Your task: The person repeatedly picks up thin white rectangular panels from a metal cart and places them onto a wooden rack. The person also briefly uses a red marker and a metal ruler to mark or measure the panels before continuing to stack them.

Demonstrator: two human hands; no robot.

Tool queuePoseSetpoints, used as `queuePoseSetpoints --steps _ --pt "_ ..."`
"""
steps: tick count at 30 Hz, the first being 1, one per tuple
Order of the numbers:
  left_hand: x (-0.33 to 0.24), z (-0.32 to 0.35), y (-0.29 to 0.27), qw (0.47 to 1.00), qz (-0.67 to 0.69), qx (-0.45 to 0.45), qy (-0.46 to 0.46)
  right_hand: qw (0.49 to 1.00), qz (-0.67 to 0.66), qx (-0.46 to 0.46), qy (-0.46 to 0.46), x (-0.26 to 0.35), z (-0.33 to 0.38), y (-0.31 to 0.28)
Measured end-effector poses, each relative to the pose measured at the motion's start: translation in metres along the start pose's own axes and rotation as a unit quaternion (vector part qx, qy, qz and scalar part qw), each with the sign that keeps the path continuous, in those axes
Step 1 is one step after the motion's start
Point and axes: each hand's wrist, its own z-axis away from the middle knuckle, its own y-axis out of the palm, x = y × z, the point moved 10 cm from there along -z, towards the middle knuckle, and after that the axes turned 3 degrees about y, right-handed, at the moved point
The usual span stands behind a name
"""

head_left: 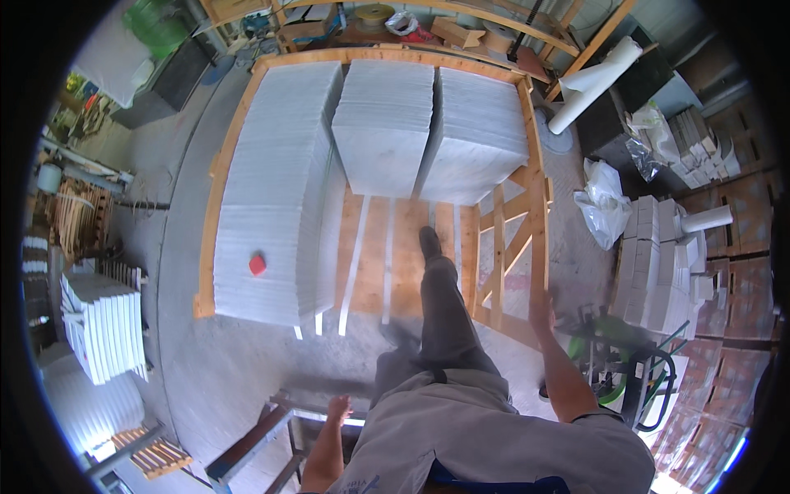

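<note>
My left hand [339, 408] hangs above the floor beside a metal frame [255, 440], its fingers curled in with nothing visible in them. At the near end of the right side rail [539, 235] of a large wooden crate [387, 54] is my right hand [541, 313]. It overlaps the rail end, but blur hides how its fingers lie. Tall stacks of white sheets fill the crate's left [267, 189], middle [383, 123] and right [481, 136] parts. A red block-like object [257, 263] lies on the left stack. My foot [429, 243] is on the crate's plywood floor [403, 280].
On the right are a white plastic bag [603, 202], stacked white packages [650, 263] and a cart-like object with a black handle [650, 387]. A white roll [597, 82] leans near the crate's far right corner. White panels [103, 325] stand at left.
</note>
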Motion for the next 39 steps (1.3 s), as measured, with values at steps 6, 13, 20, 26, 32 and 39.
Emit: queuePoseSetpoints --steps 6,13,20,26,32,39 --pt "0.036 0.013 0.002 0.977 0.208 -0.039 0.036 1.000 0.027 0.001 0.003 0.006 0.000 -0.007" --pt "0.115 0.045 0.122 0.962 0.265 -0.026 0.065 0.992 0.100 0.076 -0.011 0.010 0.000 0.009" --pt "0.222 0.026 0.264 0.963 0.196 -0.098 0.155 0.998 0.019 0.043 -0.044 0.004 -0.029 0.028" --pt "0.268 0.102 0.386 0.902 0.405 -0.146 0.041 0.973 -0.129 0.183 -0.053 -0.009 -0.070 0.062" --pt "0.305 0.206 0.485 0.941 0.297 -0.157 -0.027 0.950 -0.109 0.267 -0.117 0.011 -0.071 0.076" --pt "0.391 0.276 0.557 0.876 0.441 -0.173 -0.092 0.920 -0.191 0.320 -0.120 0.003 -0.045 0.050"
